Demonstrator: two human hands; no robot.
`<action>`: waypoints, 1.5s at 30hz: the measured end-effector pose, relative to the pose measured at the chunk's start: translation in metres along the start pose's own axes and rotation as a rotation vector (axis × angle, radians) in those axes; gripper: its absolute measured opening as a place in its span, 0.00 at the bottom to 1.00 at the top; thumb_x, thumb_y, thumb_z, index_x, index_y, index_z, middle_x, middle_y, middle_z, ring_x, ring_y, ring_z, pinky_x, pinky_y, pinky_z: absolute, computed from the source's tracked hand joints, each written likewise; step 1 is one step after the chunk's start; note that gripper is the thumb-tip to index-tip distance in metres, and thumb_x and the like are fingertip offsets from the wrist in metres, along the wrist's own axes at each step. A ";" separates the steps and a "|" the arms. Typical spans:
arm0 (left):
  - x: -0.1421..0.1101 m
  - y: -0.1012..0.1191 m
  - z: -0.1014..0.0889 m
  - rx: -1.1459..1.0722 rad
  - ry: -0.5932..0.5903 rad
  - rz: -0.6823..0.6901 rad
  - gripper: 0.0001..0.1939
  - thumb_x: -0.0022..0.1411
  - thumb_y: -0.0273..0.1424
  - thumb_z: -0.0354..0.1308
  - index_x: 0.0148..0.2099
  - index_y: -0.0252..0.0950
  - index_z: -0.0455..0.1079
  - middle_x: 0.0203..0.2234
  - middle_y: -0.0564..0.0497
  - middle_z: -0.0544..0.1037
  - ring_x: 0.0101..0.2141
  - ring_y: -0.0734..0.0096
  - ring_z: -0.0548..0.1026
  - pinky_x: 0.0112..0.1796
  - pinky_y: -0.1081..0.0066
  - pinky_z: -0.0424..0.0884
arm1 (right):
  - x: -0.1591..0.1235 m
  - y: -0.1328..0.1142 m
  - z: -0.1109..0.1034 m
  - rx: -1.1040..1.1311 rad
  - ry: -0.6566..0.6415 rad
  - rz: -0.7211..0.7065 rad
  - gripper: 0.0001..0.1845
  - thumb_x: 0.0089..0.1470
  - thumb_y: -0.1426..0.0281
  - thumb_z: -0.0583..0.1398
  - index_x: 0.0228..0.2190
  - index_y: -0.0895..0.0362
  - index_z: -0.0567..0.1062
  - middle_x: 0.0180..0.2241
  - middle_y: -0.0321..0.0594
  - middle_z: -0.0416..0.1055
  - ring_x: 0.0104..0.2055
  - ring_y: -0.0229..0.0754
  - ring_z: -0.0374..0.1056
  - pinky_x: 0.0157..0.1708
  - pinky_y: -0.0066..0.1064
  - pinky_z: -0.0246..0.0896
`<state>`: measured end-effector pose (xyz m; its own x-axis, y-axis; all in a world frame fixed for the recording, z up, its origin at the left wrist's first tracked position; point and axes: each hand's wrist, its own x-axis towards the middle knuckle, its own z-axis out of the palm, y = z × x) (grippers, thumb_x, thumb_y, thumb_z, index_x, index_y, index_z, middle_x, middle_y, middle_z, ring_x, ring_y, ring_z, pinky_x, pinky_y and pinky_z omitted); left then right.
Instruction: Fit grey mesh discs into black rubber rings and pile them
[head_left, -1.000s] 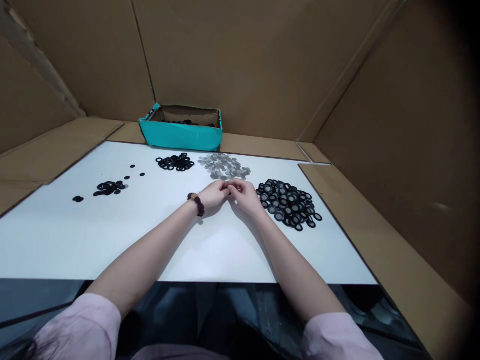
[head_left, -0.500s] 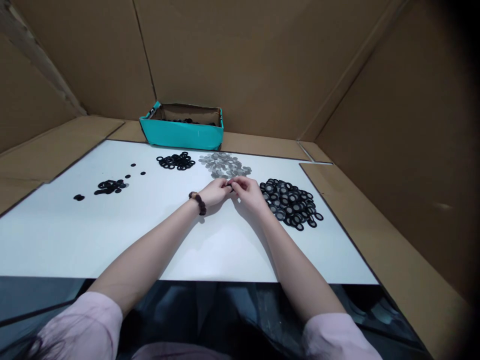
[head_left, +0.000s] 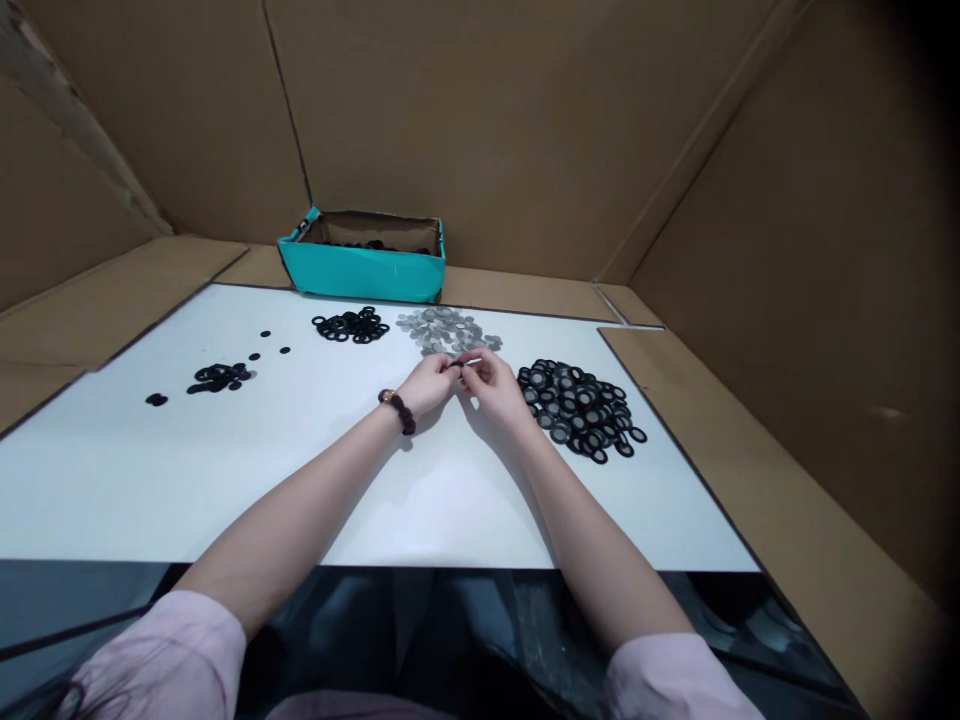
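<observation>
My left hand (head_left: 426,386) pinches a small black ring (head_left: 457,366) at the middle of the white board. Against it from the other side, my right hand (head_left: 491,388) has its thumb and fingers closed on the same ring; whether a disc sits inside it I cannot make out. Just beyond the fingers spreads a pile of thin grey translucent discs (head_left: 448,328). To the right of my right hand lies a heap of black rings with grey centres (head_left: 581,408). A smaller pile of open black rings (head_left: 351,325) is at the back left of my hands.
A turquoise box (head_left: 364,273) with dark pieces inside stands behind the board. At left lie a small cluster of black pieces (head_left: 219,377) and several loose black discs (head_left: 157,399). Cardboard walls (head_left: 487,130) enclose the white board (head_left: 247,460) at the back and sides.
My right fingers have lifted and shifted slightly around the ring. Both hands stay in nearly the same spot, and the piles look the same.
</observation>
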<state>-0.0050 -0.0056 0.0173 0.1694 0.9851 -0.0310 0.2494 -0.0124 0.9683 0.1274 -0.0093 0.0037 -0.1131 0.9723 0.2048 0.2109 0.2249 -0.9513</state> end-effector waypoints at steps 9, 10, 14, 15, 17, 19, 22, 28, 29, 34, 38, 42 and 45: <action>-0.002 0.006 -0.002 -0.004 -0.098 0.005 0.06 0.54 0.25 0.50 0.31 0.31 0.67 0.22 0.51 0.69 0.26 0.72 0.67 0.32 0.70 0.62 | 0.000 -0.004 -0.003 -0.092 -0.080 -0.102 0.15 0.48 0.69 0.52 0.33 0.56 0.77 0.29 0.40 0.74 0.35 0.42 0.67 0.38 0.35 0.62; -0.002 0.006 -0.002 -0.018 -0.070 0.000 0.06 0.54 0.25 0.50 0.32 0.31 0.68 0.22 0.51 0.69 0.26 0.72 0.66 0.32 0.70 0.62 | 0.000 -0.004 -0.003 -0.086 -0.092 -0.094 0.16 0.48 0.70 0.52 0.35 0.56 0.77 0.29 0.40 0.73 0.34 0.41 0.67 0.37 0.34 0.62; -0.001 0.002 -0.003 0.062 -0.148 0.002 0.06 0.54 0.26 0.51 0.33 0.30 0.68 0.22 0.51 0.69 0.25 0.72 0.65 0.31 0.69 0.62 | -0.001 -0.007 -0.004 -0.118 -0.127 -0.099 0.16 0.46 0.73 0.51 0.32 0.57 0.78 0.32 0.41 0.74 0.33 0.41 0.66 0.36 0.33 0.61; -0.001 0.002 -0.003 0.086 -0.179 0.010 0.06 0.55 0.26 0.51 0.34 0.30 0.68 0.22 0.51 0.69 0.25 0.72 0.65 0.30 0.69 0.61 | -0.001 -0.008 -0.005 -0.136 -0.132 -0.112 0.16 0.46 0.74 0.51 0.31 0.57 0.77 0.33 0.41 0.74 0.34 0.41 0.66 0.36 0.33 0.61; -0.001 0.003 -0.002 0.105 -0.187 0.055 0.07 0.57 0.28 0.50 0.35 0.32 0.67 0.25 0.50 0.70 0.26 0.72 0.65 0.31 0.69 0.62 | 0.000 -0.011 -0.009 -0.183 -0.106 -0.141 0.15 0.46 0.74 0.51 0.32 0.56 0.76 0.33 0.41 0.74 0.34 0.41 0.66 0.36 0.33 0.60; 0.002 0.004 -0.005 0.144 -0.093 0.140 0.06 0.57 0.30 0.50 0.36 0.33 0.66 0.29 0.49 0.71 0.30 0.70 0.67 0.35 0.68 0.64 | 0.001 -0.015 -0.018 -0.244 0.005 -0.162 0.15 0.47 0.74 0.51 0.35 0.56 0.74 0.31 0.41 0.72 0.32 0.41 0.65 0.34 0.33 0.60; 0.009 0.001 -0.023 0.373 0.222 0.238 0.04 0.58 0.29 0.50 0.35 0.35 0.65 0.35 0.45 0.71 0.40 0.64 0.67 0.44 0.63 0.63 | 0.004 -0.016 -0.040 -0.401 0.273 -0.159 0.12 0.48 0.74 0.50 0.31 0.56 0.72 0.29 0.42 0.69 0.32 0.42 0.63 0.36 0.35 0.59; 0.026 -0.028 -0.094 0.747 0.736 0.066 0.06 0.59 0.27 0.48 0.37 0.35 0.65 0.40 0.37 0.69 0.48 0.49 0.63 0.47 0.54 0.57 | 0.011 0.008 -0.078 -0.752 0.581 0.011 0.10 0.47 0.77 0.48 0.27 0.57 0.69 0.28 0.46 0.64 0.34 0.47 0.61 0.40 0.41 0.56; 0.027 -0.033 -0.102 0.765 0.755 0.033 0.06 0.59 0.27 0.48 0.37 0.34 0.65 0.40 0.36 0.69 0.48 0.48 0.64 0.46 0.53 0.57 | 0.012 0.013 -0.080 -0.757 0.579 0.046 0.09 0.47 0.76 0.49 0.28 0.58 0.69 0.27 0.45 0.64 0.33 0.46 0.61 0.38 0.40 0.57; 0.028 -0.041 -0.115 0.832 0.683 -0.053 0.05 0.57 0.24 0.49 0.37 0.32 0.63 0.41 0.35 0.68 0.48 0.45 0.63 0.44 0.54 0.56 | 0.010 0.025 -0.081 -0.802 0.480 0.104 0.04 0.44 0.76 0.54 0.23 0.56 0.67 0.27 0.44 0.63 0.34 0.47 0.60 0.37 0.40 0.56; 0.026 -0.038 -0.113 0.778 0.671 -0.073 0.03 0.58 0.23 0.50 0.36 0.30 0.63 0.39 0.38 0.67 0.49 0.46 0.61 0.46 0.55 0.54 | 0.006 0.016 -0.080 -0.881 0.488 0.100 0.03 0.43 0.75 0.57 0.23 0.56 0.67 0.31 0.49 0.64 0.42 0.53 0.57 0.39 0.43 0.55; 0.024 -0.033 -0.115 0.715 0.750 -0.067 0.11 0.58 0.23 0.50 0.44 0.23 0.62 0.42 0.36 0.64 0.50 0.49 0.59 0.49 0.55 0.53 | 0.006 0.000 -0.074 -0.781 0.534 -0.036 0.03 0.48 0.71 0.54 0.26 0.56 0.69 0.32 0.48 0.67 0.41 0.50 0.59 0.42 0.42 0.55; 0.024 -0.025 -0.105 0.611 0.813 0.038 0.13 0.58 0.24 0.50 0.46 0.25 0.63 0.45 0.38 0.63 0.46 0.58 0.63 0.50 0.59 0.57 | 0.008 -0.008 -0.055 -0.576 0.491 -0.139 0.06 0.50 0.69 0.53 0.26 0.57 0.68 0.29 0.44 0.68 0.34 0.44 0.61 0.40 0.38 0.57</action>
<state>-0.1074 0.0363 0.0185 -0.4554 0.7979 0.3949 0.7401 0.0928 0.6660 0.1785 -0.0002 0.0253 0.2401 0.8192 0.5208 0.7137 0.2146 -0.6667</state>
